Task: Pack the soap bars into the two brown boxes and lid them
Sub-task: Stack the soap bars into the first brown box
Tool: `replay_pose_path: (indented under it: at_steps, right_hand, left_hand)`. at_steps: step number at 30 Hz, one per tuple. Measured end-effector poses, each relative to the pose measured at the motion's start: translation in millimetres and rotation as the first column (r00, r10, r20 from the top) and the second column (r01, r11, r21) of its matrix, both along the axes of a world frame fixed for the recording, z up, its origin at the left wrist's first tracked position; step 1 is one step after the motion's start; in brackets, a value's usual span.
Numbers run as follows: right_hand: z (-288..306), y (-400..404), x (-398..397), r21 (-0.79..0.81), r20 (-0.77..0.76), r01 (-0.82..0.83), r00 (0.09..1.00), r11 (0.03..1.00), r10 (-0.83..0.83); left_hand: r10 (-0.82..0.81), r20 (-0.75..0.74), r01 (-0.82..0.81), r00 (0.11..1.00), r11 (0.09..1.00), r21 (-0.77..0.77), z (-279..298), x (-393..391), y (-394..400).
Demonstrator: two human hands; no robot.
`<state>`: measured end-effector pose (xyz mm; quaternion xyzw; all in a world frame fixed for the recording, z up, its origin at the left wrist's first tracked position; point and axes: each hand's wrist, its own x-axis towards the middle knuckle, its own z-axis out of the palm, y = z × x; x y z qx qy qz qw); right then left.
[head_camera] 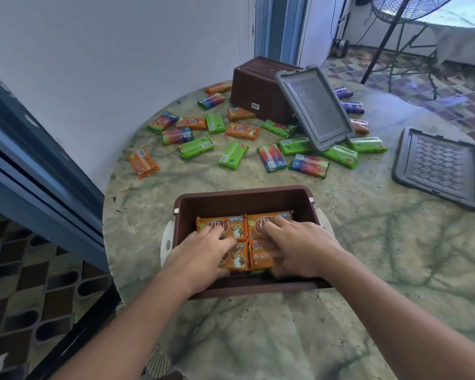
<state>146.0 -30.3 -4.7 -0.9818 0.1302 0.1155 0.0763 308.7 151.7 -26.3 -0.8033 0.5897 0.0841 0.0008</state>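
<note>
Pressing the orange soap bars (235,244) flat is judged to be the step in hand, and it is best done with even, downward pressure so that the layer sits level. At the far left of the table (368,242) a lone orange bar (143,163) is seen apart from the rest, with a scatter of loose bars (232,155) in green, orange and rainbow wrappers spread behind the near brown box (244,200). Over that box the left hand (200,250) is laid with fingers spread and only lightly bent on the left-hand pair of bars, nothing being gripped. The right hand (296,245) is placed likewise on the right-hand pair, its fingers resting on top; whether its thumb is hooked round a bar's near edge cannot be told. Four bars are seen side by side in a two-by-two layer, with darker wrappers just visible beneath at the near edge. Seams should be closed up so that further bars can be stacked squarely. Further right and back, the second brown box (255,91) is seen overturned, a grey lid (314,108) leaning against it. A second grey lid (439,167) lies flat near the table's right edge, so both lids are still off.
</note>
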Motion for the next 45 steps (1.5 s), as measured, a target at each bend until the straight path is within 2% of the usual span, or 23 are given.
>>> replay_pose_path:
  at_steps: [3,7,13,16,18,23,27,30,36,45]
  right_hand:
    - [4,0,0,0.041,-0.006,0.018,1.0,0.999,-0.018]
    - [5,1,-2,0.094,0.06,0.052,0.997,0.994,-0.058]
    - [9,-9,0,0.345,0.053,0.182,0.976,0.921,-0.212]
    - [10,-10,2,0.379,0.025,0.21,0.971,0.901,-0.237]
    - [11,-9,5,0.344,0.009,0.191,0.978,0.919,-0.207]
    - [7,-6,7,0.129,-0.073,0.095,0.994,0.987,-0.087]
    - [2,-3,5,0.021,-0.019,0.042,0.999,0.999,-0.042]
    - [-3,-1,3,0.03,0.022,0.026,0.999,0.999,-0.027]
    - [0,1,0,-0.038,-0.022,-0.021,1.0,0.999,0.02]
    - [-1,1,1,-0.094,-0.005,-0.065,0.998,0.993,0.065]
  left_hand:
    - [-0.002,0.008,0.002,1.0,1.0,0.013,0,-1,-2]
    - [0.004,0.006,-0.004,1.0,1.0,0.017,0,-2,-1]
    - [0.025,-0.006,-0.025,1.0,1.0,0.007,3,-3,-1]
    - [0.029,-0.02,-0.029,0.999,1.0,0.009,5,-5,-1]
    - [0.038,-0.033,-0.037,0.999,0.999,0.008,5,-6,0]
    - [0.037,-0.03,-0.037,0.999,0.999,-0.003,8,-6,0]
    - [0.047,-0.054,-0.046,0.997,0.999,0.007,9,-5,1]
    - [0.05,-0.057,-0.048,0.997,0.998,0.035,8,-4,1]
    - [0.073,-0.074,-0.072,0.995,0.997,0.014,7,-5,1]
    - [0.04,-0.009,-0.04,0.999,0.999,-0.004,5,-4,1]
